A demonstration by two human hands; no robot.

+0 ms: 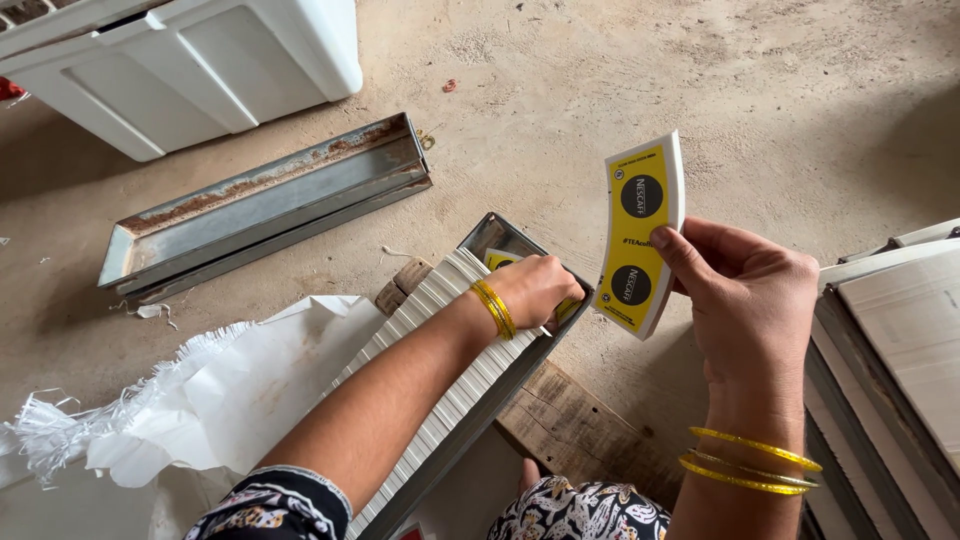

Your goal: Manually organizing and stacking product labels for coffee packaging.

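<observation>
My right hand [745, 290] holds up a small stack of flat yellow paper-cup blanks [637, 235], curved cards with black round marks and white edges. My left hand [540, 287] reaches into the far end of a long metal tray [481, 237] and presses on a packed row of white-edged blanks [440, 330] standing on edge; a yellow face shows at the row's far end. Both wrists wear yellow bangles. The tray rests on a wooden plank [580, 430].
An empty rusty metal tray [265, 205] lies on the concrete floor to the left. A white plastic crate [190, 65] stands at top left. A torn white woven sack [200, 400] lies at lower left. More trays with white sheets [890, 370] are at the right edge.
</observation>
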